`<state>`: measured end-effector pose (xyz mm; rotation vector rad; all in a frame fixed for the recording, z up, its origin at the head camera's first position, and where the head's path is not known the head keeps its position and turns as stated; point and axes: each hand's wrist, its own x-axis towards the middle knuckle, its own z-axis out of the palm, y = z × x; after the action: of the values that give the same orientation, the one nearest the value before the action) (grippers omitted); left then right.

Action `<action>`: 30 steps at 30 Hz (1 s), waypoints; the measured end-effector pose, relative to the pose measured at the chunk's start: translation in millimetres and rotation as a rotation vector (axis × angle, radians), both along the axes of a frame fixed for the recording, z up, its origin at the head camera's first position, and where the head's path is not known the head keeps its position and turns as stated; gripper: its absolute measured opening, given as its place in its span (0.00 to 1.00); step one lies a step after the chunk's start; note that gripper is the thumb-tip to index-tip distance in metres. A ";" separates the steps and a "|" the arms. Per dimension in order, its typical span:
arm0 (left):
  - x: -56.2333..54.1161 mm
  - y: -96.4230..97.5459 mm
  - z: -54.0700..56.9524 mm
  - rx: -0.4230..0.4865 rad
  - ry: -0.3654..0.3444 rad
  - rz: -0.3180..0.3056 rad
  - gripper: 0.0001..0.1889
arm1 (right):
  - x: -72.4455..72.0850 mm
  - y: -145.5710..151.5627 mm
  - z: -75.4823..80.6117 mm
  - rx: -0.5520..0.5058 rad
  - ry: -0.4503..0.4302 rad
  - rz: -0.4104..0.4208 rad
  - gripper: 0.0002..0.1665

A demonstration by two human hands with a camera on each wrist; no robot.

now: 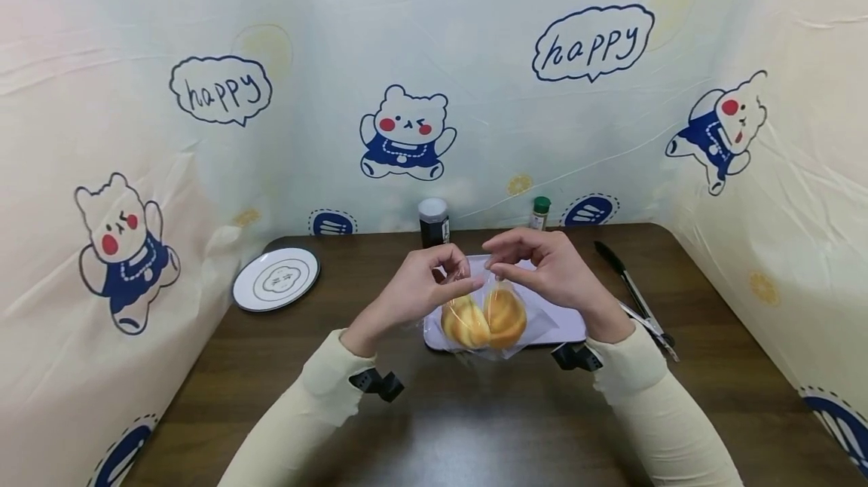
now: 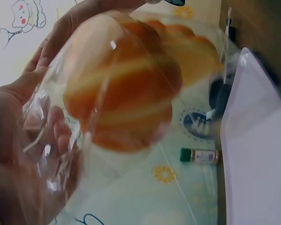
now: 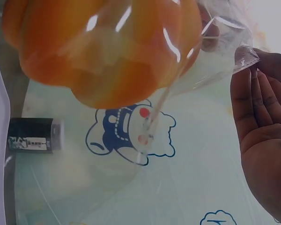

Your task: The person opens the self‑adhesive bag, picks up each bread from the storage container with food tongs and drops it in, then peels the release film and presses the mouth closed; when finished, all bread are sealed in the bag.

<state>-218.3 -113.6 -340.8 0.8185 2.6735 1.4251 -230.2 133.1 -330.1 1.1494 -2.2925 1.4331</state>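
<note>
A clear plastic bag hangs between both hands, with two golden-brown bread rolls visible through it. My left hand grips the upper left part of the bag; its curled fingers show through the film in the left wrist view. On the other side, my right hand pinches the bag's upper edge between thumb and fingers, seen close up in the right wrist view. Both hands are above the rolls. Below and behind the bag lies a pale lilac tray, partly covered by it in the head view.
At the back stand a black jar with a white lid and a small green-capped bottle. A white round plate is at the back left. Tongs with a black end lie right of the tray. Printed cloth surrounds the wooden table.
</note>
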 end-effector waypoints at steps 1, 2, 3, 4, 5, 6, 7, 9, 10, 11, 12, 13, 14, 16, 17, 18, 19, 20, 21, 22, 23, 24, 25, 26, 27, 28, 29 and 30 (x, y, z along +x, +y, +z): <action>-0.2 -1.5 -0.8 -0.003 0.002 -0.006 0.11 | 0.0 1.0 0.1 -0.007 0.002 -0.005 0.17; -0.5 -3.4 -1.7 -0.007 0.009 -0.014 0.10 | -0.3 2.1 0.1 -0.015 0.003 -0.008 0.17; -0.9 -5.4 -2.5 -0.010 0.017 -0.024 0.10 | -0.5 3.1 0.4 -0.026 0.004 -0.009 0.17; -1.6 -7.9 -3.7 -0.019 0.028 -0.031 0.10 | -0.6 4.4 0.8 -0.035 0.006 -0.009 0.17; -2.0 -10.4 -4.5 -0.027 0.036 -0.039 0.11 | -0.8 5.5 1.1 -0.045 0.006 -0.009 0.17; -2.5 -13.2 -5.5 -0.032 0.043 -0.050 0.11 | -0.8 6.6 1.5 -0.053 0.008 -0.007 0.17; -3.1 -16.0 -6.5 -0.038 0.048 -0.061 0.12 | -0.7 7.7 2.1 -0.062 0.009 -0.006 0.17; -4.3 -21.8 -8.8 -0.052 0.056 -0.076 0.12 | -0.5 9.8 3.0 -0.081 0.005 -0.008 0.17; -4.8 -24.7 -10.0 -0.062 0.058 -0.078 0.12 | -0.4 10.9 3.3 -0.090 0.002 -0.011 0.17; -5.2 -27.5 -11.0 -0.066 0.057 -0.083 0.12 | -0.8 11.8 3.3 -0.099 -0.002 -0.015 0.17; -5.3 -30.4 -12.1 -0.069 0.054 -0.086 0.12 | -1.1 12.6 3.0 -0.107 -0.005 -0.018 0.17; -5.5 -33.2 -13.1 -0.071 0.050 -0.087 0.11 | -1.5 13.2 2.7 -0.115 -0.011 -0.019 0.17; -5.6 -36.2 -13.9 -0.073 0.045 -0.088 0.11 | -2.0 13.6 2.3 -0.121 -0.015 -0.019 0.17; -5.2 -42.4 -14.9 -0.078 0.031 -0.088 0.11 | -3.4 13.8 1.0 -0.132 -0.021 -0.013 0.17; -4.8 -45.7 -15.1 -0.076 0.025 -0.092 0.12 | -4.1 13.7 0.4 -0.138 -0.022 -0.007 0.17; -4.4 -49.0 -15.0 -0.077 0.022 -0.096 0.13 | -4.4 13.4 0.0 -0.146 -0.024 -0.001 0.16; -4.1 -52.2 -14.9 -0.076 0.019 -0.100 0.13 | -4.7 13.2 -0.4 -0.154 -0.025 0.004 0.16; -3.6 -55.3 -14.6 -0.082 0.015 -0.099 0.14 | -5.0 12.9 -0.6 -0.160 -0.027 0.007 0.16; -3.2 -58.4 -14.4 -0.084 0.013 -0.099 0.14 | -5.3 12.6 -0.9 -0.163 -0.028 0.007 0.16; -2.7 -61.1 -13.9 -0.084 0.013 -0.100 0.15 | -5.5 12.5 -1.1 -0.167 -0.028 0.007 0.16; -2.2 -63.6 -13.5 -0.080 0.011 -0.101 0.15 | -5.7 12.4 -1.3 -0.171 -0.030 0.006 0.16; -1.9 -65.9 -13.4 -0.077 0.009 -0.102 0.16 | -5.8 12.4 -1.4 -0.174 -0.031 0.005 0.16; -1.5 -67.9 -13.1 -0.071 0.001 -0.103 0.16 | -6.0 12.4 -1.6 -0.175 -0.031 0.003 0.16; -1.4 -69.8 -13.2 -0.066 -0.003 -0.106 0.16 | -6.2 12.6 -1.9 -0.176 -0.032 0.001 0.15; -1.2 -71.3 -13.3 -0.059 -0.007 -0.110 0.16 | -6.7 12.8 -2.3 -0.180 -0.033 0.002 0.15; -1.3 -72.5 -13.5 -0.053 -0.010 -0.113 0.16 | -7.2 13.2 -2.5 -0.190 -0.038 0.004 0.15; -1.7 -73.6 -14.3 -0.049 -0.013 -0.115 0.16 | -7.4 13.7 -2.5 -0.200 -0.044 0.001 0.15; -1.9 -74.3 -14.8 -0.052 -0.012 -0.111 0.15 | -7.6 14.3 -2.4 -0.210 -0.051 -0.002 0.15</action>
<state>-220.3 -187.9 -355.6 0.9348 2.5996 1.3271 -237.8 147.3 -332.5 1.0592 -2.1128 1.6734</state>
